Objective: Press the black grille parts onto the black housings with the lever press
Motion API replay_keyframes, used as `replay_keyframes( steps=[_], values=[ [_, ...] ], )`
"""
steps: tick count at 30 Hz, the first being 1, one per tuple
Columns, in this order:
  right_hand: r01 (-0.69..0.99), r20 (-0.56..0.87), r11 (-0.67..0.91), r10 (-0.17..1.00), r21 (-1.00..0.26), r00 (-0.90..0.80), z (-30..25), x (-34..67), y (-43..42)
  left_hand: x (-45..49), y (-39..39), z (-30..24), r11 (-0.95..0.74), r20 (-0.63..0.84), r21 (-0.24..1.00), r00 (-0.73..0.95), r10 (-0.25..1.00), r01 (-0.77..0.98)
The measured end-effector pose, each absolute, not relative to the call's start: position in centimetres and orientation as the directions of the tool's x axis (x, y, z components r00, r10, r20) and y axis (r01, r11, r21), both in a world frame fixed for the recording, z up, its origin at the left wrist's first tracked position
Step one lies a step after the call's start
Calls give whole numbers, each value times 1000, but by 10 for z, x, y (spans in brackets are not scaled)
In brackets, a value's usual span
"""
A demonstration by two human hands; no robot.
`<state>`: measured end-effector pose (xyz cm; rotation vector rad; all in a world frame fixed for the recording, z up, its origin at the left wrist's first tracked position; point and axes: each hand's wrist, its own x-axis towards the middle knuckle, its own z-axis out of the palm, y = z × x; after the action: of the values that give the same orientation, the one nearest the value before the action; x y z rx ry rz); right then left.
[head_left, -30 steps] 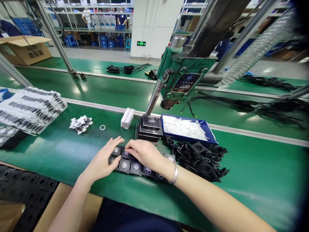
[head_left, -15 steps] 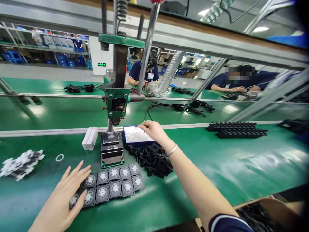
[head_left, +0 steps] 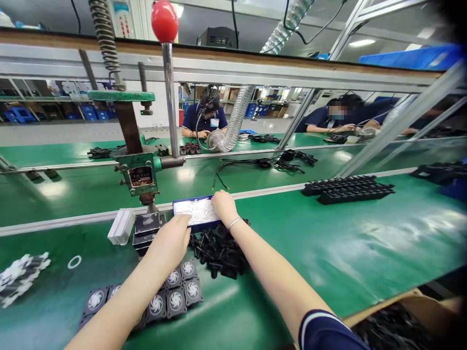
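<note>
My left hand (head_left: 174, 239) is closed at the front left part of a shallow blue tray (head_left: 204, 226) of small white parts (head_left: 197, 210); its fingertips are mostly hidden. At the tray's right end, my right hand (head_left: 224, 208) is closed too, fingers curled down by the white parts. I cannot make out what either hand holds. Below the left forearm lie rows of square dark pieces (head_left: 175, 301) with white swirl marks, partly covered. A heap of black plastic parts (head_left: 222, 253) sits in front of the tray.
Left of the tray stands a hand press (head_left: 140, 172) with a red-knobbed lever (head_left: 168, 92). Clear plastic blocks (head_left: 122, 226), a white ring (head_left: 74, 262) and white-and-black pieces (head_left: 22, 274) lie leftward. Black strips (head_left: 350, 189) rest at right. Co-workers (head_left: 205, 116) sit across the bench.
My left hand has left the dark square pieces, moved up and right to the tray, and closed. My right hand has shifted towards the tray's right end. The view has turned, showing the red knob.
</note>
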<state>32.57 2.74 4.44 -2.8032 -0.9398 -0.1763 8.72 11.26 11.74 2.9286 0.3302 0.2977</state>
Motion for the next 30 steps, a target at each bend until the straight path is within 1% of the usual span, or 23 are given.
replay_keyframes(
  steps=[2,6,9,12,15,19,23,30],
  values=[
    [595,182,-789,569,-151,802,42,328,28,122,116,122,-947,120,133,944,308,292],
    [600,201,-765,565,-236,800,42,332,24,174,123,123,-930,31,34,930,366,365],
    [603,220,-725,563,-332,797,47,333,19,193,125,118,-922,-34,-25,921,388,387],
    [581,247,-671,533,-460,810,55,340,10,197,127,110,-922,-66,-48,920,387,384],
    [527,234,-598,499,-605,835,60,353,-3,196,128,104,-925,-62,-46,923,379,377],
    [427,147,-508,500,-748,853,57,367,-14,200,125,99,-936,-14,-13,936,353,352],
    [368,124,-410,511,-835,851,52,364,-18,211,122,96,-951,-23,46,952,304,305],
    [347,197,-178,556,-921,808,55,339,-18,212,126,94,-949,-125,128,954,272,287]
  ],
)
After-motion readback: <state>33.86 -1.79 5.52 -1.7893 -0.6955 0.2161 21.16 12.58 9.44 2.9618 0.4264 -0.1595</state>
